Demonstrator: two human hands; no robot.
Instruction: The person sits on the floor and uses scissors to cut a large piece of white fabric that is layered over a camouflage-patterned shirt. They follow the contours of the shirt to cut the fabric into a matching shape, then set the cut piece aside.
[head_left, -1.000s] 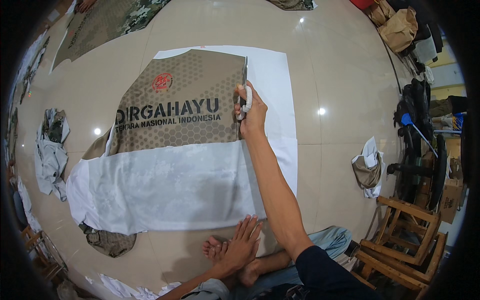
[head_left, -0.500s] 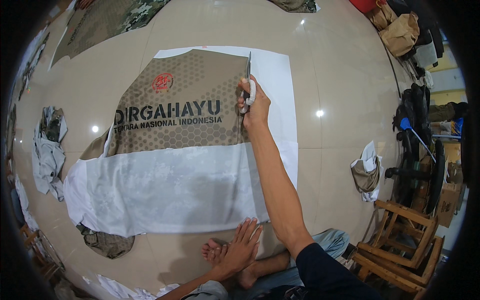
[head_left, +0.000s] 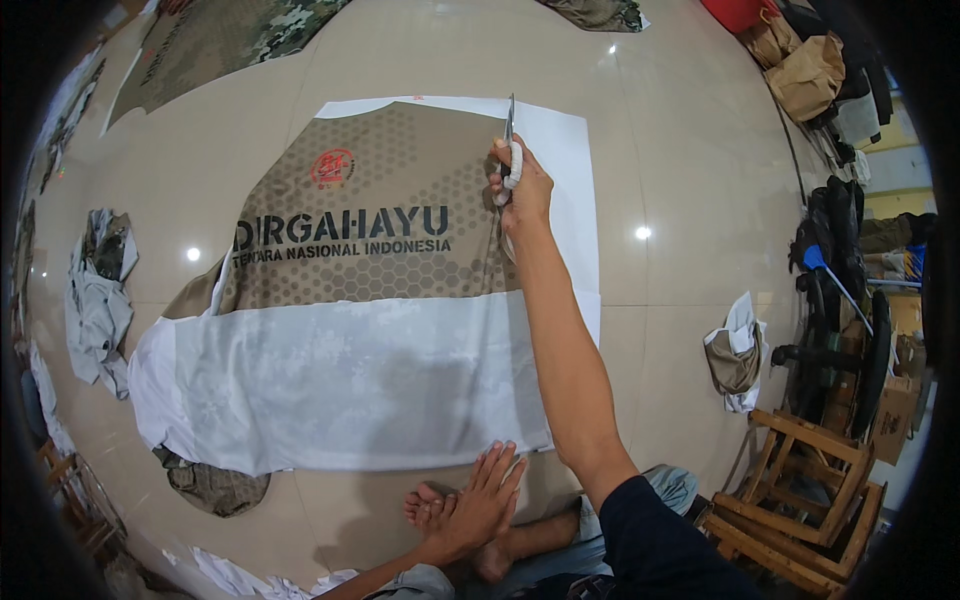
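Observation:
My right hand (head_left: 526,192) is closed around a pair of scissors (head_left: 509,150) with pale wrapped handles. The blades point away from me along the right edge of a printed brown fabric piece (head_left: 340,190), with white fabric (head_left: 565,180) beyond that edge. Nearer me, a pale grey-white part of the cloth (head_left: 340,380) lies across the lower half, joined to or folded over the brown part; I cannot tell which. My left hand (head_left: 480,500) lies flat with fingers stretched, its fingertips at the cloth's near edge, beside my bare foot (head_left: 425,500).
Camouflage cloth (head_left: 215,50) lies at the far left, and a crumpled grey garment (head_left: 100,300) at the left. A small brown-and-white cloth heap (head_left: 735,350) is at the right. Wooden stools (head_left: 800,490) stand at the near right, with paper bags (head_left: 805,75) at the far right.
My right hand with the scissors has moved slightly farther away and to the right along the cloth edge. The left hand has hardly moved. The whole view has shifted slightly.

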